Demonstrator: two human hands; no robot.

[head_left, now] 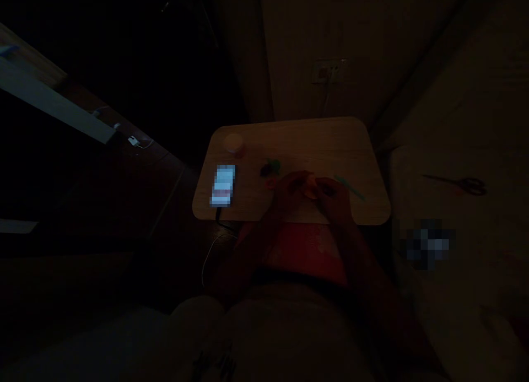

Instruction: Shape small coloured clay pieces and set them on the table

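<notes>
In dim light, my left hand (290,188) and my right hand (331,194) meet over the front part of a small wooden table (297,136). Between their closed fingers is a small orange lump (311,190), its kind too dark to make out. Left of my left hand lie an orange piece (271,184), a green piece (274,165) and a dark piece (264,171). A thin teal stick (350,188) lies just beyond my right hand, partly hidden by it.
A lit phone (223,184) with a cable lies at the table's left, below a round pale lid or tub (233,143). Scissors (458,183) rest on a pale surface to the right. A wall socket (329,71) with a plugged cord is behind the table.
</notes>
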